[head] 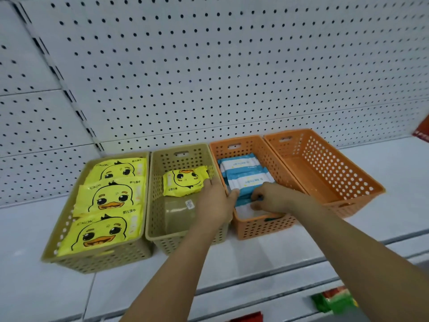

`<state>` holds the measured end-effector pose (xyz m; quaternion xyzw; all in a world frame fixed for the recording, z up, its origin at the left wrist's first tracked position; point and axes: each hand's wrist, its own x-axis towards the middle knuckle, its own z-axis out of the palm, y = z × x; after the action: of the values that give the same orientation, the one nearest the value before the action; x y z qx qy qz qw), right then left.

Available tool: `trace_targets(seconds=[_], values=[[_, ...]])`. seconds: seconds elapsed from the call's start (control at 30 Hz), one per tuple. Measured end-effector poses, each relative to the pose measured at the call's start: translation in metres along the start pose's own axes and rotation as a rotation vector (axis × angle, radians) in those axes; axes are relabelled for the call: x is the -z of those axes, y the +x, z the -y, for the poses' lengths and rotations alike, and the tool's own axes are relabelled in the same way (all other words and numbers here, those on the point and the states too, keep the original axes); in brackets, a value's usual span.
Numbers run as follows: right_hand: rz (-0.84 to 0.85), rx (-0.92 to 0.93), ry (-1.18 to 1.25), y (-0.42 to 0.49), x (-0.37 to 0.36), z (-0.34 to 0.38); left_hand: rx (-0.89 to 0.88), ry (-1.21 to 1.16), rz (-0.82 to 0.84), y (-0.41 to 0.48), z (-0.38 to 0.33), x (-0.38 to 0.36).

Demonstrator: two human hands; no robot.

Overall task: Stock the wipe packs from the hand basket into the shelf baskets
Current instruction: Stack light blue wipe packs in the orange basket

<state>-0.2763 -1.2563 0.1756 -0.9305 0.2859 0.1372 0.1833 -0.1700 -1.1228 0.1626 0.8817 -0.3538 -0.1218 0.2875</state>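
Three or more blue packs (246, 175) are counted in the left of two orange baskets (262, 225); one is pinched at its near edge by the curled fingers (256, 197) of the right hand (271, 198). Packs are judged light, soft and slick; sealed edges are to be gripped. The left hand (216, 203) is laid nearly flat across the adjoining rims. Four yellow packs (109, 198) are held in two beige baskets (97, 261) on the shelf (383, 205).
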Motion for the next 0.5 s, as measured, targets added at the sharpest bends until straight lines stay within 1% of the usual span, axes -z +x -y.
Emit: trace_targets(seconds=[0.1, 0.17, 0.2, 0.27, 0.33, 0.4, 0.43, 0.5], values=[[-0.010, -0.033, 0.042, -0.014, 0.005, 0.007, -0.023, 0.029, 0.010, -0.003, 0.000, 0.003], [-0.099, -0.049, 0.100, -0.029, 0.003, 0.013, -0.106, 0.147, -0.007, -0.012, 0.003, 0.009], [-0.161, -0.050, 0.105, -0.038, -0.002, 0.017, -0.162, 0.215, -0.018, -0.021, 0.006, 0.012], [-0.322, -0.030, 0.037, -0.058, -0.018, 0.025, -0.255, 0.317, -0.008, -0.044, 0.015, 0.019], [-0.579, 0.044, -0.008, -0.081, -0.044, 0.034, -0.335, 0.388, -0.015, -0.070, 0.030, 0.023], [-0.750, 0.118, 0.043, -0.105, -0.075, 0.045, -0.422, 0.405, -0.061, -0.102, 0.048, 0.024], [-0.782, 0.147, 0.121, -0.117, -0.091, 0.052, -0.465, 0.377, -0.091, -0.119, 0.058, 0.026], [-0.781, 0.168, 0.272, -0.145, -0.122, 0.069, -0.507, 0.254, -0.137, -0.154, 0.080, 0.027]])
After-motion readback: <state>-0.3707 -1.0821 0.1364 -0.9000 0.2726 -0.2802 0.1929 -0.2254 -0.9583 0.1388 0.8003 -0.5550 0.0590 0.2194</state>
